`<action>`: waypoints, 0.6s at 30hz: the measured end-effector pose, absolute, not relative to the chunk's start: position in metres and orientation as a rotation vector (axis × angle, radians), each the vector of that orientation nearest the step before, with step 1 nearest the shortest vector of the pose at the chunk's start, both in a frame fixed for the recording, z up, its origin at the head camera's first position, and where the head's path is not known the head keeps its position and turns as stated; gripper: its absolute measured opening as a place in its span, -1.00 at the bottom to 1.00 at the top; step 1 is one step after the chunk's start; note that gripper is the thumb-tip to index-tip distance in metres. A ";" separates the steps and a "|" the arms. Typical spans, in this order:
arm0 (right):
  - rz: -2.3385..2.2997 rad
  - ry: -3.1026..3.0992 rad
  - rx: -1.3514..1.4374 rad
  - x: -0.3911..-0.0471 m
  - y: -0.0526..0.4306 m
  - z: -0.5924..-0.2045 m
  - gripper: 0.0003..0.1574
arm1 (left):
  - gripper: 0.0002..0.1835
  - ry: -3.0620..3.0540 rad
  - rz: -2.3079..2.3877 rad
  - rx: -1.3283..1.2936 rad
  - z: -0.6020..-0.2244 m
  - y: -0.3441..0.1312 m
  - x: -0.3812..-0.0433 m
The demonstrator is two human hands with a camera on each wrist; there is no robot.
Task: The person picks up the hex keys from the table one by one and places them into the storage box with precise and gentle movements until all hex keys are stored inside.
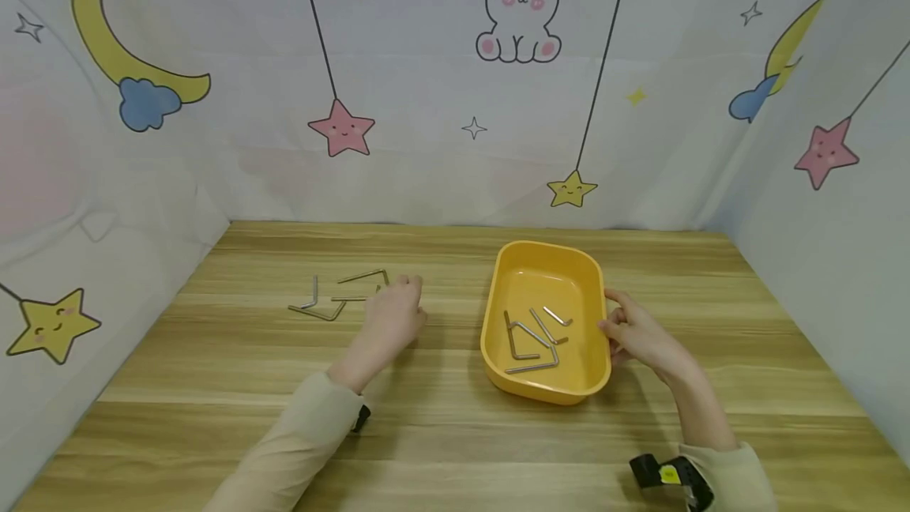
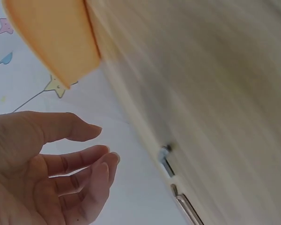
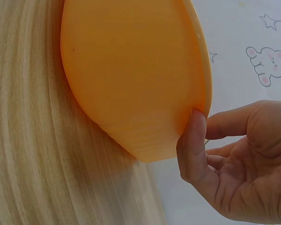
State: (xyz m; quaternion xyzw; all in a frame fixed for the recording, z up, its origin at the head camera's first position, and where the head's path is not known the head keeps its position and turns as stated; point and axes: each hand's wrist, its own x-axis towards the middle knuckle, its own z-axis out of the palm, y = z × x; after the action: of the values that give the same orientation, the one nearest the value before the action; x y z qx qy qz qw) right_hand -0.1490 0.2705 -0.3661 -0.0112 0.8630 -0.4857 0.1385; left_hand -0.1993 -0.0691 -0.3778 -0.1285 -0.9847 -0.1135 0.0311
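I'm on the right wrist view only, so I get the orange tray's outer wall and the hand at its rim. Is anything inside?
Observer: Yes, the head view shows several L-shaped metal rods in the tray.
Operator: Any outside it?
Observer: Yes, loose rods lie on the table to the tray's left.
Operator: Is the left hand holding one?
Observer: None shows between its thumb and fingers in the left wrist view.

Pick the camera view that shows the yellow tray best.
The head view: it looks down into the yellow tray, showing nearly its whole outline and the hex keys inside. Both wrist views crop it, showing mainly its outer side.
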 end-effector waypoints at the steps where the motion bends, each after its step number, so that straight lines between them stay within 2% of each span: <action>1: -1.405 2.496 -0.032 -0.149 0.271 -0.366 -0.20 | -0.49 -3.048 -0.329 -0.394 -0.379 -0.071 -0.201; 3: -1.404 2.496 -0.032 -0.149 0.271 -0.367 -0.20 | -0.51 -3.071 -0.293 -0.394 -0.382 -0.074 -0.205; 10: -1.410 2.491 -0.038 -0.148 0.272 -0.367 -0.20 | -0.82 -3.137 -0.369 -0.374 -0.386 -0.086 -0.216; 14: -1.406 2.493 -0.032 -0.148 0.271 -0.367 -0.20 | -0.90 -3.135 -0.368 -0.402 -0.390 -0.090 -0.219; 18: -1.399 2.495 -0.021 -0.148 0.270 -0.366 -0.19 | -0.86 -3.123 -0.325 -0.423 -0.396 -0.093 -0.222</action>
State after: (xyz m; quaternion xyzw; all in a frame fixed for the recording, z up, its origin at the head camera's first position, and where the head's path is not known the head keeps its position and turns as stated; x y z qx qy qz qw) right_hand -0.1475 0.2703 -0.3659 -0.0072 0.8637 -0.4841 0.1402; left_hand -0.2218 -0.0933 -0.3956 -0.1334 -0.9856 -0.1026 -0.0134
